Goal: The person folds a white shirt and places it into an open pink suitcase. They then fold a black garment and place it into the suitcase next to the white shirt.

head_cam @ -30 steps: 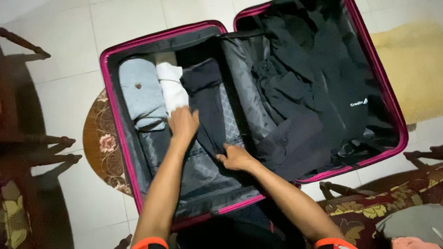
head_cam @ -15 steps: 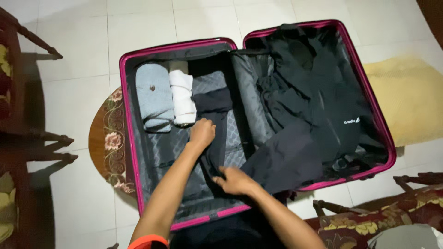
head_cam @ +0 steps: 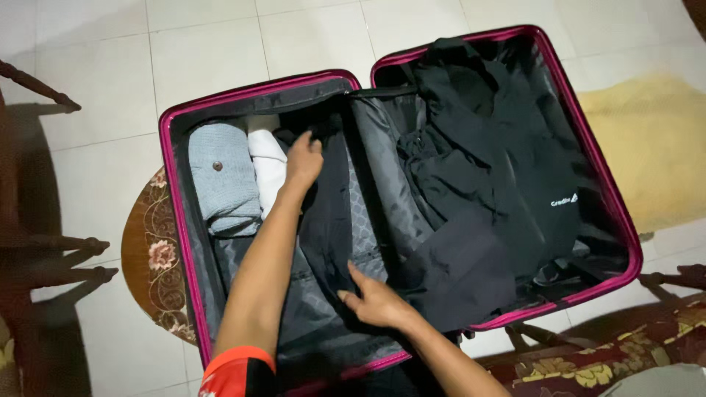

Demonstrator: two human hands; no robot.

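While my left hand reaches deep into the left half of the suitcase, its fingers curl over the top edge of a dark folded garment, pinching the cloth near the far wall. I see my right hand lower down, fingers spread flat and open, pressing on the near end of that same dark garment where it lies along the patterned grey lining. So the garment runs lengthwise between both hands, inside the left compartment, just beside the hinge line.

Right beside my left hand sits a rolled white cloth, touching the dark garment's edge, and next to that a rolled grey-blue knit piece with a small round button on it, tight against the magenta rim. My left sleeve shows orange at the bottom.

Over in the right half, a heap of black clothing fills the shell and spills toward the front rim. Under the case I spot a round floral rug on white tile floor, a yellow mat off right, and dark wooden furniture legs at left.
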